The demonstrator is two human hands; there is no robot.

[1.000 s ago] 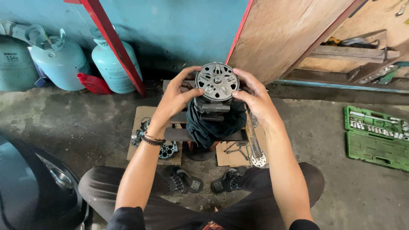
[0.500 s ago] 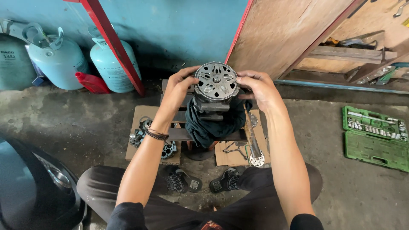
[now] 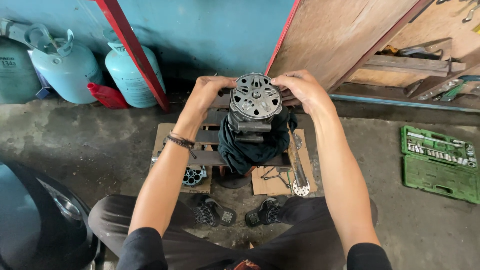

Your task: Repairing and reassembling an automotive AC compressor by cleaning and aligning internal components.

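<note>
Here, both the left hand (image 3: pixel 209 91) and right hand (image 3: pixel 300 89) are curling fingers around the round metal plate (image 3: pixel 255 96), steadying the cloth-wrapped compressor (image 3: pixel 252 135) upright on the low stand (image 3: pixel 210 157).

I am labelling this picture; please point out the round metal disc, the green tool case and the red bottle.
round metal disc (image 3: pixel 255 95), head view, central hub
green tool case (image 3: pixel 439 176), head view, lower lid
red bottle (image 3: pixel 108 96), head view, body

Stained concrete floor (image 3: pixel 75 145) carries flattened cardboard (image 3: pixel 272 182) with a metal bar (image 3: pixel 298 172) and round part (image 3: pixel 192 176). Green socket case (image 3: pixel 437 162) open at right. Gas cylinders (image 3: pixel 67 70) and red bottle (image 3: pixel 107 96) by wall.
</note>
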